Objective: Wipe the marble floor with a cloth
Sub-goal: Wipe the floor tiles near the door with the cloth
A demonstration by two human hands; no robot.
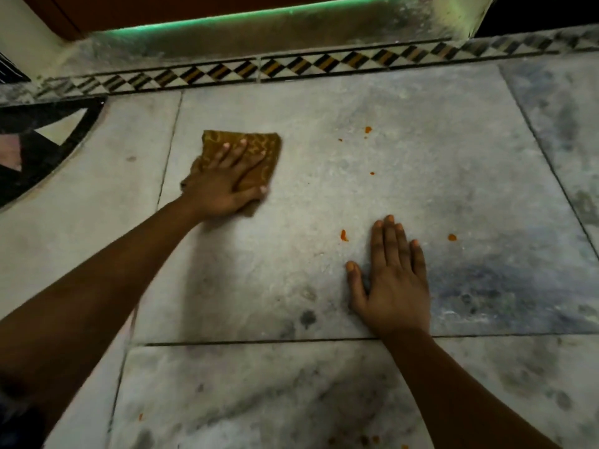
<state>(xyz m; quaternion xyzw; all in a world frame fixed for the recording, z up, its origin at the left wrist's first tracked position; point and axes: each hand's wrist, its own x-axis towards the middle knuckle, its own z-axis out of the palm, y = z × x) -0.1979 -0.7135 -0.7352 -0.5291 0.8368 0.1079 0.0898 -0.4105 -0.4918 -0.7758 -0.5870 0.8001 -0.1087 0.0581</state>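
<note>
The left hand [227, 186] presses the brown cloth [256, 157] with straight fingers; the right hand [393, 283] lies flat, fingers extended, on the marble floor [453, 189].

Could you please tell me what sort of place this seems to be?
Probably an indoor floor by a doorway in a home: grey marble floor slabs, an inlaid diamond-pattern border, and a raised threshold under a green-lit door edge.

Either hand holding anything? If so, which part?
Left hand presses flat on the brown cloth, covering its near-left part, thumb at the near edge. Right hand holds nothing, flat on the marble floor.
</note>
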